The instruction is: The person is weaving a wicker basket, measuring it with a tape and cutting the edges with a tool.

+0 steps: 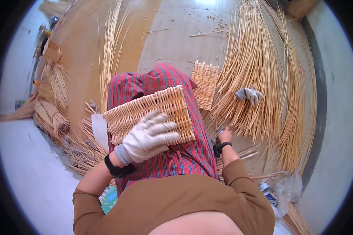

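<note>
A rectangular woven wicker panel (149, 111) lies tilted across my lap, over red plaid cloth (162, 74). My left hand (151, 135), in a white glove, rests on the panel with its fingers spread. Down beside my right thigh, my right hand (224, 136) is bare, with its fingers curled near the floor; whatever they grip is too small and partly hidden to name. A second woven piece (205, 84) lies just beyond my right knee, short stake ends showing along its far edge.
A large spread of long wicker rods (255, 58) covers the floor on the right, with a grey-white glove (249, 95) on top. Rod bundles (53, 117) line the left wall. Clear plastic (288, 192) lies at the lower right. Cut bits (213, 17) are scattered ahead.
</note>
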`<state>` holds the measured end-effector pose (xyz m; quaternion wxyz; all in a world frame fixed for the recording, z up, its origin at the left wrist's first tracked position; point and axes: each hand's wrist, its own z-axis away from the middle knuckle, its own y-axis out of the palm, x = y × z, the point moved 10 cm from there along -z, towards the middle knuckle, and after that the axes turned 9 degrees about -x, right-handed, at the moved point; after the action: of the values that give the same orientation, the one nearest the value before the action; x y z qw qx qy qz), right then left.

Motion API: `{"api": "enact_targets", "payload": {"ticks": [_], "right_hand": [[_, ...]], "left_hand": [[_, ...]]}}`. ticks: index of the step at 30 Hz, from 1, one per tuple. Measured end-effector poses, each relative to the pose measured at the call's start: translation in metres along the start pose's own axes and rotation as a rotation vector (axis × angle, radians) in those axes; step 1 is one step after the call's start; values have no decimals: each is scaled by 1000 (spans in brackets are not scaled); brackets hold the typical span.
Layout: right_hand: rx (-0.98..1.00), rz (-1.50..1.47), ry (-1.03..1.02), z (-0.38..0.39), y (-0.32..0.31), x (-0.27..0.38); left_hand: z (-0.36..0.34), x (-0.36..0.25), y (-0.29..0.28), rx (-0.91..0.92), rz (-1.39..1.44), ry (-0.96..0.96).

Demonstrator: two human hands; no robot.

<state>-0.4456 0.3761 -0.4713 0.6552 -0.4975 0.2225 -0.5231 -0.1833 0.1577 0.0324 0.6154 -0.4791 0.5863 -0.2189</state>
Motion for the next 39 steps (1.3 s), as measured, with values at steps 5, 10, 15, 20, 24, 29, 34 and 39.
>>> {"api": "enact_targets", "payload": {"ticks": [5,10,15,20,24,29,34,39], "right_hand": [[19,-221,-35,0,-19,-26],[372,-1443,140,32,-119,55],[470,-1732,-149,68,-255,208],[464,-1425,-641,164,-354,320],[407,-712,-1360,281,-370,384],[631,-459,-1355,342,-320,410],[282,-248,-1401,294,-352,416],[-190,-185,-1204,197,-413,399]], "left_hand": [[84,62,-73,-688,-176,-424],[224,164,-10,-894,484,-1229],[215,180,-43,-1040,351,-1083],[170,108,-106,-965,-376,-753],[134,70,-58,-513,766,-770],[117,56,9,-512,1399,-516],[146,82,-31,-452,1268,-735],[214,189,-37,-878,1021,-1022]]}}
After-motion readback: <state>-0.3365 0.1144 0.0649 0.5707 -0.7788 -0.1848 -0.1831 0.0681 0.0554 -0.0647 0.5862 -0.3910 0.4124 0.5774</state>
